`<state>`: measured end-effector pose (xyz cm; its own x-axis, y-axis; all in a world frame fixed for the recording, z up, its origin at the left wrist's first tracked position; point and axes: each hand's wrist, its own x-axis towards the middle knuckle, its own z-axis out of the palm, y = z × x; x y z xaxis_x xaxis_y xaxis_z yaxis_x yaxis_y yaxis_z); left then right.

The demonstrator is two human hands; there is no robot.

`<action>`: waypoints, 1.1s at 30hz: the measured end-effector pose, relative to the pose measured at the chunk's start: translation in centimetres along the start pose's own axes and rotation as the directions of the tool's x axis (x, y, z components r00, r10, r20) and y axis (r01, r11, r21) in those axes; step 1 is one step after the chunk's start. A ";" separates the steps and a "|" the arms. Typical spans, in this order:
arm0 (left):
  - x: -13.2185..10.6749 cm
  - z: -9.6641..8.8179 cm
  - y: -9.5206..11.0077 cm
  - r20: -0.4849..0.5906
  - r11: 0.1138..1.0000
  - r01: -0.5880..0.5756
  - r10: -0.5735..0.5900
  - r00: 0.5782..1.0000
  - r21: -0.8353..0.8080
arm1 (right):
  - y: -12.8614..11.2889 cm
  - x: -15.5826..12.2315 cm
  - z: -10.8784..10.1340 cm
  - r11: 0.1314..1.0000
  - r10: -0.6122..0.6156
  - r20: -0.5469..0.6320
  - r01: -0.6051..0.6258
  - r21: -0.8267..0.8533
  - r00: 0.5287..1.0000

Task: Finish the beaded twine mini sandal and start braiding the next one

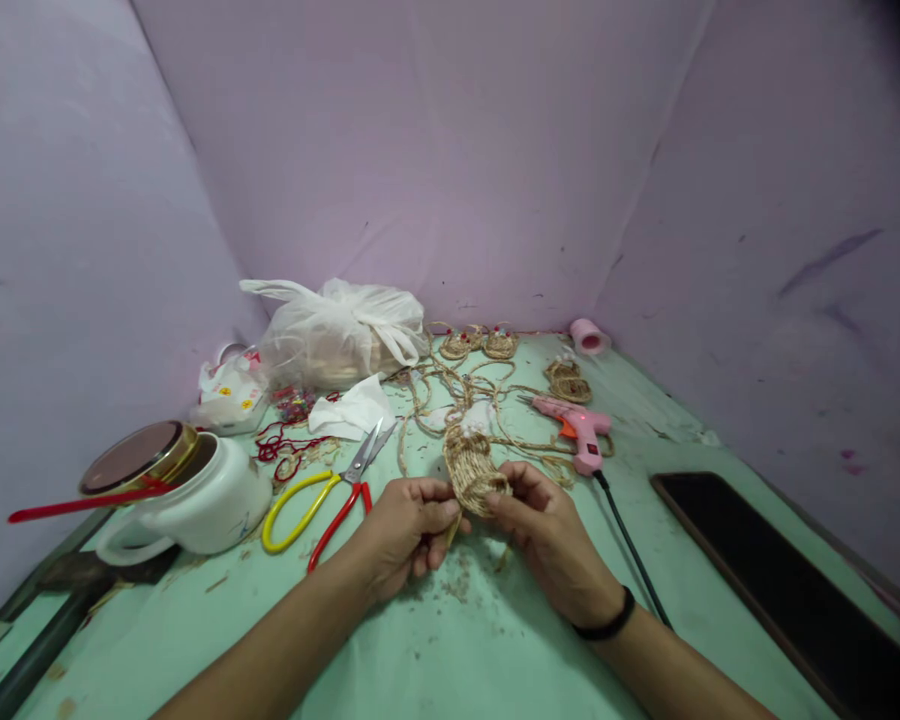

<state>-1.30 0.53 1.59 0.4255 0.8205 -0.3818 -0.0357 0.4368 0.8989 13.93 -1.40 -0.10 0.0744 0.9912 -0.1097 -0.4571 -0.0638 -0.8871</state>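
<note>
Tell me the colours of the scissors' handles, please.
One yellow handle, one red handle; see the head view.

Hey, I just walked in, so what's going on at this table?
A person is handling a small woven piece in front of them. The right hand holds its near end, while the fingers of the left hand are at its left edge. The scissors lie beyond the left forearm with blades parted, and the glue gun lies beyond the right hand. Tangled cord and similar woven pieces are farther back.
</note>
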 end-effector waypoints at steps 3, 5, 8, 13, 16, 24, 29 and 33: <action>-0.1 0.0 0.1 0.018 0.999 0.039 -0.039 0.999 -0.012 | 0.1 0.0 0.0 0.999 -0.006 -0.013 0.006 -0.036 1.000; -0.1 0.2 0.2 0.000 0.999 0.049 -0.049 0.999 -0.019 | 0.0 0.0 0.1 0.999 0.009 -0.017 -0.010 -0.034 1.000; 0.0 0.4 0.2 -0.044 0.998 0.040 -0.042 0.998 -0.045 | -0.1 0.0 0.2 0.999 0.036 -0.024 -0.036 -0.024 0.999; 0.3 0.4 -0.2 -0.087 0.998 0.030 -0.036 0.996 -0.063 | -0.3 -0.1 0.5 0.996 0.044 -0.043 -0.047 -0.075 0.998; 0.4 0.4 -0.4 -0.090 0.997 0.039 -0.044 0.995 -0.065 | -0.5 -0.2 0.7 0.990 0.029 -0.078 -0.039 -0.137 0.997; 0.3 0.4 0.0 -0.076 0.998 0.020 -0.025 0.997 -0.066 | -0.3 -0.2 0.8 0.983 0.003 -0.100 -0.022 -0.184 0.995; 0.2 -0.1 0.7 -0.072 0.981 0.009 -0.024 0.997 -0.192 | -0.2 -0.6 0.6 0.990 0.045 -0.012 -0.046 -0.133 0.999; 0.3 -0.7 1.1 -0.064 0.962 0.074 -0.094 0.993 -0.264 | -1.3 -0.9 0.2 0.947 0.076 0.126 -0.032 -0.320 0.989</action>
<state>-1.85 1.49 2.31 0.3679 0.7976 -0.4780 -0.2410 0.5783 0.7794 14.25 -2.18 1.22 -0.0724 0.9902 -0.1196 -0.1521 -0.1295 -0.9798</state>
